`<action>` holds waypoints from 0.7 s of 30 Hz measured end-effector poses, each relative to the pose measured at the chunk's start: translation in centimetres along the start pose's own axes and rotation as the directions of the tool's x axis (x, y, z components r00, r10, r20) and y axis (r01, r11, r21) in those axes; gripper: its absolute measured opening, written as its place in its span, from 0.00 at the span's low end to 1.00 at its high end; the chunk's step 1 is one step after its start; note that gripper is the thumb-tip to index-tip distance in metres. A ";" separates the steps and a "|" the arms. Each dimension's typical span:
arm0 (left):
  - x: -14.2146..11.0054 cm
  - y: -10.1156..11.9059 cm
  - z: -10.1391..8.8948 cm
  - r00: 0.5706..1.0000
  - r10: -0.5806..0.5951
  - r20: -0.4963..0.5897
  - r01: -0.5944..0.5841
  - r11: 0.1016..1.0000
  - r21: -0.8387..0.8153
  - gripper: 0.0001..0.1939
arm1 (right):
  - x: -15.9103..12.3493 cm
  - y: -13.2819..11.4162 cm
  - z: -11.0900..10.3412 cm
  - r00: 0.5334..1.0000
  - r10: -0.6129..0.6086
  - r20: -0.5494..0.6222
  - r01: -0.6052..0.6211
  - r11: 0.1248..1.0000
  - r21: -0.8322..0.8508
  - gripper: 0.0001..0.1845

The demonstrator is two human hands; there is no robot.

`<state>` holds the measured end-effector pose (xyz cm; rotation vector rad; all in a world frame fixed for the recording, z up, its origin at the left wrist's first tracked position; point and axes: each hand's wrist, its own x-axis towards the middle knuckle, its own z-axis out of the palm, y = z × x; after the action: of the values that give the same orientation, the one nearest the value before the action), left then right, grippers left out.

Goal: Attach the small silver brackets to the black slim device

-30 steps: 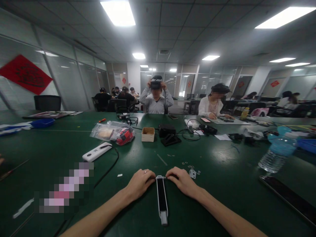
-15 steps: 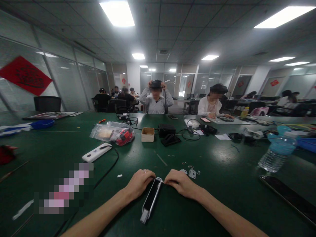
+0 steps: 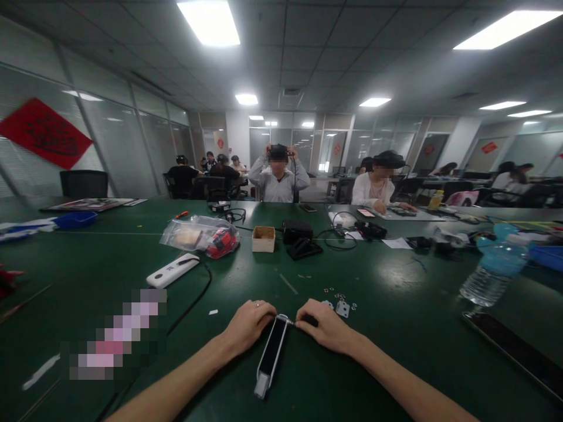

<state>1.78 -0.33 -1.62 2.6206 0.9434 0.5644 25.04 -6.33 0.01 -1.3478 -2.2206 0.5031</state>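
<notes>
A long narrow black device with a silver frame (image 3: pixel 271 356) lies on the green table (image 3: pixel 396 328), its near end angled to the left. My left hand (image 3: pixel 248 324) is closed on the left side of its far end, a ring on one finger. My right hand (image 3: pixel 323 324) is closed in a pinch at the same far end, from the right. Small metal brackets and screws (image 3: pixel 339 303) lie just beyond my right hand.
A white power strip (image 3: pixel 172 270) with a black cable, a plastic bag (image 3: pixel 201 234), a small cardboard box (image 3: pixel 263 238) and black gear (image 3: pixel 300 239) sit further back. A water bottle (image 3: pixel 495 274) and a dark flat device (image 3: pixel 514 351) are at right. Other people sit across the table.
The device's near end swung from straight toward me to the left, then shifted back slightly. Both hands stayed at its far end.
</notes>
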 end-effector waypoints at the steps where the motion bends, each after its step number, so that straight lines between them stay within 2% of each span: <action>1: 0.0 0.0 0.0 1.000 -0.004 -0.003 0.004 1.000 0.004 0.09 | 0.0 -0.1 0.0 1.000 -0.008 -0.007 0.008 1.000 -0.017 0.07; 7: -0.1 -0.1 0.3 1.000 -0.028 -0.015 0.028 0.999 0.028 0.08 | -0.1 -0.4 0.5 0.998 -0.032 -0.055 0.029 0.998 -0.055 0.06; 21: -0.2 0.4 -0.1 0.999 -0.026 -0.031 0.027 0.999 0.037 0.07 | 0.1 -0.6 0.5 0.998 -0.021 -0.061 0.018 0.999 -0.050 0.05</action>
<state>1.80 -0.73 -1.40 2.6355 1.0059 0.5876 24.26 -6.57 -0.09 -1.3475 -2.2074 0.3967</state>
